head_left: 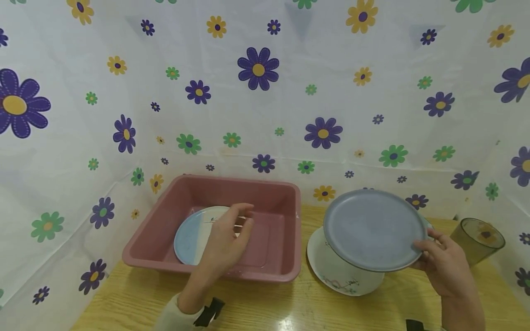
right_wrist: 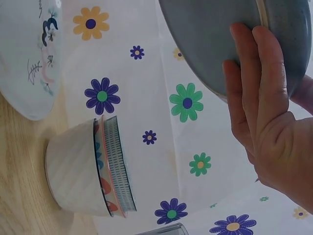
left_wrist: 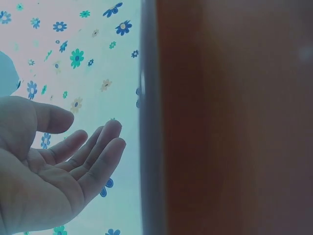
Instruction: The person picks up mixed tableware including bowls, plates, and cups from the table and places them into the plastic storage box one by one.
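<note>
Between its thumb and fingers my right hand (head_left: 449,259) grips the right edge of a round grey-blue plate (head_left: 372,230). In the right wrist view, the fingers of this hand (right_wrist: 276,132) lie against the plate's underside (right_wrist: 210,39). The plate hovers above a white plate with a floral print (head_left: 352,282), covering part of it. My left hand (head_left: 225,239) is over the pink basin (head_left: 291,230), its fingers loosely bent around nothing. Behind that hand, a blue-and-white plate (head_left: 188,243) lies in the basin, partly hidden. The left wrist view shows the hand (left_wrist: 58,171) holding nothing.
A tinted drinking glass (head_left: 472,241) stands at the far right of the wooden table (head_left: 265,305). Stacked bowls (right_wrist: 83,169) appear beside the white plate in the right wrist view. A flower-printed sheet (head_left: 281,105) encloses the back and sides.
</note>
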Demonstrator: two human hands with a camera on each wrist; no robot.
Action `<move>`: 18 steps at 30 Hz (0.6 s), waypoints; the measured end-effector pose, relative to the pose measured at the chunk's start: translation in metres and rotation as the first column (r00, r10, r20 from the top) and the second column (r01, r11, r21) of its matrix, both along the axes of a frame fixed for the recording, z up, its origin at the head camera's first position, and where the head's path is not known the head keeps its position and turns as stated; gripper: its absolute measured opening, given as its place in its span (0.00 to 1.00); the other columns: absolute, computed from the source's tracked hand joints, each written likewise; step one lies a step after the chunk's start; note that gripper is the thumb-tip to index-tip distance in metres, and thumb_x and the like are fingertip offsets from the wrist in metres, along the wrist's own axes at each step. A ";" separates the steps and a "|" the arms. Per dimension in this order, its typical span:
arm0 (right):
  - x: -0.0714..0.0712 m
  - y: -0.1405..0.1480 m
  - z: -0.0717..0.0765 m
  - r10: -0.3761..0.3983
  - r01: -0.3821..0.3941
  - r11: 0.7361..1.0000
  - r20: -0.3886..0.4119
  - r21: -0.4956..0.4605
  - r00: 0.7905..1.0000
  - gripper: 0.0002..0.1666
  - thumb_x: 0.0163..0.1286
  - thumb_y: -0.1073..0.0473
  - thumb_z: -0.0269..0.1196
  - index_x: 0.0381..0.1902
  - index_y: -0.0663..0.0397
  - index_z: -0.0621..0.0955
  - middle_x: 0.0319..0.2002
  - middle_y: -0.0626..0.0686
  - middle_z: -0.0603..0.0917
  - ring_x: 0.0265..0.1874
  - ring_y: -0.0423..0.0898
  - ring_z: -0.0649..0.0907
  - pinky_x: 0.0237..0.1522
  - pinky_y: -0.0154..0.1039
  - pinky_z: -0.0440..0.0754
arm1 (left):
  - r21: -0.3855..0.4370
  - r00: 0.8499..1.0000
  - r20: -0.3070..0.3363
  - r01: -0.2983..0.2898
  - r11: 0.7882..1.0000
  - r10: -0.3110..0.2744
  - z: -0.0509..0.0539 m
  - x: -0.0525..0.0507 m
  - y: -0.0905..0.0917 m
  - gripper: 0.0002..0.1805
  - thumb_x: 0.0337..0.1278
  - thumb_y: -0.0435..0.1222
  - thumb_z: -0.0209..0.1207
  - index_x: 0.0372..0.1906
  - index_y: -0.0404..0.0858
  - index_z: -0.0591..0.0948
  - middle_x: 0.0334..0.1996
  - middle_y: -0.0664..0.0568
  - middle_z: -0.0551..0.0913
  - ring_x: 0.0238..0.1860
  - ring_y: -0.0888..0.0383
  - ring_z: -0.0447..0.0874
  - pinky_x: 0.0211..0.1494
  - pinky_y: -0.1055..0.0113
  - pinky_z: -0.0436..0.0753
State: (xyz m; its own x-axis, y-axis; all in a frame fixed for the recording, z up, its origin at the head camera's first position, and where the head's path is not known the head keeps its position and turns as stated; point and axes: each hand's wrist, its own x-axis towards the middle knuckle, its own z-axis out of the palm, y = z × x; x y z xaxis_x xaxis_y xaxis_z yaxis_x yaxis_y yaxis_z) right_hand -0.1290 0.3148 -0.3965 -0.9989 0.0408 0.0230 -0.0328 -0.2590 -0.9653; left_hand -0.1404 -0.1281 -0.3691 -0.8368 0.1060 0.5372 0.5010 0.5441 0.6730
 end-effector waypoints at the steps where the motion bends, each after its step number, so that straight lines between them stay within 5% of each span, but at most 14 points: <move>1: 0.000 0.000 0.000 0.001 -0.001 1.000 0.000 0.000 1.000 0.27 0.74 0.71 0.52 0.65 0.61 0.54 0.43 0.43 0.80 0.36 0.46 0.88 0.33 0.40 0.88 | 0.001 1.000 0.007 0.010 1.000 -0.010 0.000 0.000 0.002 0.16 0.66 0.29 0.58 0.57 0.38 0.77 0.45 0.49 0.84 0.43 0.57 0.85 0.44 0.61 0.86; 10: 0.004 -0.004 0.006 0.013 -0.013 0.999 -0.021 -0.034 1.000 0.20 0.75 0.71 0.51 0.58 0.58 0.58 0.45 0.44 0.80 0.36 0.47 0.88 0.32 0.39 0.88 | 0.045 0.990 0.126 0.058 0.997 -0.064 0.001 0.003 0.015 0.22 0.67 0.31 0.58 0.65 0.40 0.72 0.56 0.48 0.80 0.46 0.56 0.83 0.47 0.63 0.85; 18: 0.007 -0.008 0.008 0.021 -0.023 0.998 -0.049 -0.050 0.999 0.21 0.74 0.72 0.50 0.59 0.58 0.58 0.47 0.45 0.80 0.36 0.47 0.88 0.32 0.40 0.88 | 0.143 0.947 0.263 0.153 0.978 -0.187 0.001 0.005 0.028 0.28 0.69 0.33 0.57 0.71 0.45 0.65 0.62 0.50 0.76 0.50 0.54 0.83 0.51 0.58 0.84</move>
State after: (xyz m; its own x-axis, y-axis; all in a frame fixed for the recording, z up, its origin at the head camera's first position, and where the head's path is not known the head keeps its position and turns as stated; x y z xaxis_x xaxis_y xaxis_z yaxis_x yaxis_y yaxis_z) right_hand -0.1215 0.3072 -0.3880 -0.9973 0.0212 0.0702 -0.0733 -0.3085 -0.9484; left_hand -0.1358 -0.1005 -0.3678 -0.9283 0.2084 0.3078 0.3665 0.3743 0.8518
